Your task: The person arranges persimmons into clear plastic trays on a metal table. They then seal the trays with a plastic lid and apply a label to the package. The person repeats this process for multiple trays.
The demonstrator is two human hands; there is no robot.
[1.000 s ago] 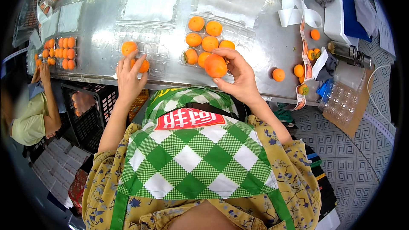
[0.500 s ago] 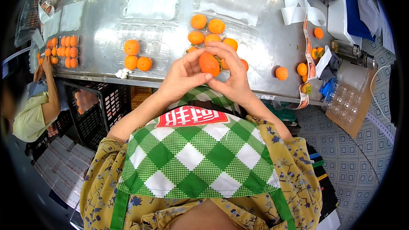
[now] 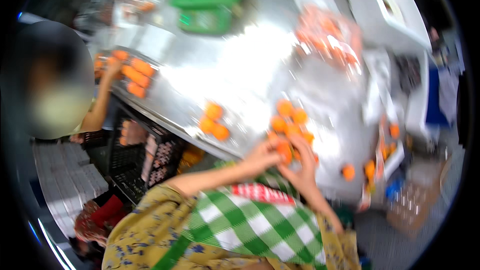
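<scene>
An orange persimmon (image 3: 284,153) is held between my two hands at the near edge of the metal table. My left hand (image 3: 262,157) grips it from the left, fingers curled round. From the other side my right hand (image 3: 303,166) closes on it, thumb and fingers bent. Just beyond lie several persimmons (image 3: 285,108) in a clear plastic tray, partly hidden by my hands. Another small group of persimmons (image 3: 213,111) sits to the left, and a single persimmon (image 3: 348,172) lies to the right. Motion blur softens all of this.
A green scale (image 3: 207,12) stands at the back of the metal table (image 3: 200,65). A wrapped pack of orange fruit (image 3: 330,37) lies back right, near a white box (image 3: 385,15). At the left a co-worker's hand (image 3: 114,66) touches filled fruit trays; black crates (image 3: 122,152) stand below.
The view has swung left and tilted up, so the table now looks slanted and more of its far side shows. Both my hands still hold the persimmon.
</scene>
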